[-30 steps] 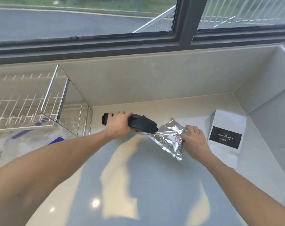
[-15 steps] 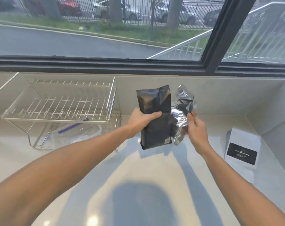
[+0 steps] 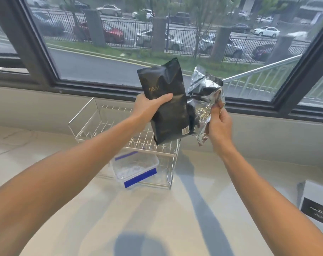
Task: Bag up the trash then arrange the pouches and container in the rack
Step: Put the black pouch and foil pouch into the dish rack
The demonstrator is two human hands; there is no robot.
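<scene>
Matte black upright pouch (image 3: 166, 102) — clenched in left hand (image 3: 149, 106), above two-tier wire rack (image 3: 120, 143) at 6 o'clock. Crumpled silver foil pouch (image 3: 205, 100) — pinched by right hand (image 3: 219, 124). Advice: lower one at a time, upright.

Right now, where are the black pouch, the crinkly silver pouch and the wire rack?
black pouch (image 3: 168, 100), head view, middle of its front face.
silver pouch (image 3: 205, 89), head view, crumpled upper part.
wire rack (image 3: 149, 151), head view, front rail of upper shelf.

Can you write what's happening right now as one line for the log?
left hand: holds black pouch upright | right hand: holds silver pouch | rack: top shelf bare | white pouch: on counter
</scene>
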